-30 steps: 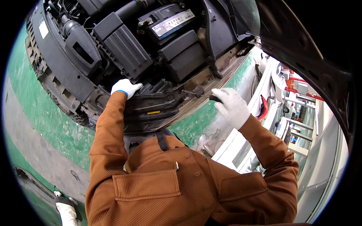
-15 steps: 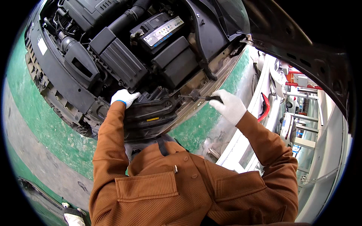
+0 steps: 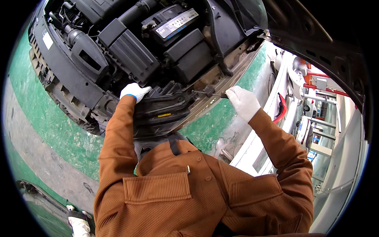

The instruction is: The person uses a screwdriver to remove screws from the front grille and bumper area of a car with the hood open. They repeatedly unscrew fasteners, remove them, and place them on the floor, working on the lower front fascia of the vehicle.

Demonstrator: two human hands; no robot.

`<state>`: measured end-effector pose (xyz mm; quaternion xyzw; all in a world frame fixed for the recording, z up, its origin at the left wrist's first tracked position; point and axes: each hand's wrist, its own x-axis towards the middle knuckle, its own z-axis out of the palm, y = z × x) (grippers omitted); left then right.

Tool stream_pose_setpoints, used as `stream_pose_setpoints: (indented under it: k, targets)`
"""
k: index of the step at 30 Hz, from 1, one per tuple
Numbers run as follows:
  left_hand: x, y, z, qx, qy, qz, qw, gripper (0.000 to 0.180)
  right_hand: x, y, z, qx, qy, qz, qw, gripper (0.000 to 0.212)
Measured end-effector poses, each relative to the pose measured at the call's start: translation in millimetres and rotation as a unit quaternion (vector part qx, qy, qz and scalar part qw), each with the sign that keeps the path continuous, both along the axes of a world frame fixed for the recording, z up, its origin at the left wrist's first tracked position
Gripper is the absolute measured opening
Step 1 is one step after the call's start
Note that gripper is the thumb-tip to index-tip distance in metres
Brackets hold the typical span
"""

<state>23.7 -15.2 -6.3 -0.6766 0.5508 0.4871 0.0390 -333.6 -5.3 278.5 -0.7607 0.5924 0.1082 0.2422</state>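
The screwdriver (image 3: 224, 95) was held by the right hand (image 3: 242, 102), fingers closed around its handle, its shaft pointed left toward the headlight's (image 3: 162, 107) right end. The left hand (image 3: 135, 91) was rested at the headlight's far left, fingers loosely bent; any grip could not be told. Driver work seemed in hand; steady shaft alignment seemed called for.

There are two gloved hands (image 3: 134, 91) (image 3: 242, 103), one screwdriver (image 3: 224, 95), one battery (image 3: 173, 24), two pocket flaps (image 3: 157, 188) and one hood (image 3: 312, 35).
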Motion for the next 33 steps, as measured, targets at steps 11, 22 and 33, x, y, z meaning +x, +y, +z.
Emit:
stream_pose_setpoints:
  k: [11, 22, 33]
  targets:
    - [-1.0, 0.8, -1.4, 0.006, -0.012, -0.009, 1.0, 0.078, 13.8, 6.2, 11.7, -0.115, -0.014, 0.043, 0.992, 0.027]
    - [1.4, 2.2, -0.3, 0.016, -0.017, -0.011, 1.0, 0.078, 10.7, 4.1, 7.6, -0.08, 0.009, 0.145, 0.986, 0.032]
    - [-3.3, -3.2, -8.2, -0.046, -0.008, -0.039, 0.998, 0.078, -11.5, 3.4, -3.9, -0.087, 0.053, 0.166, 0.981, 0.025]
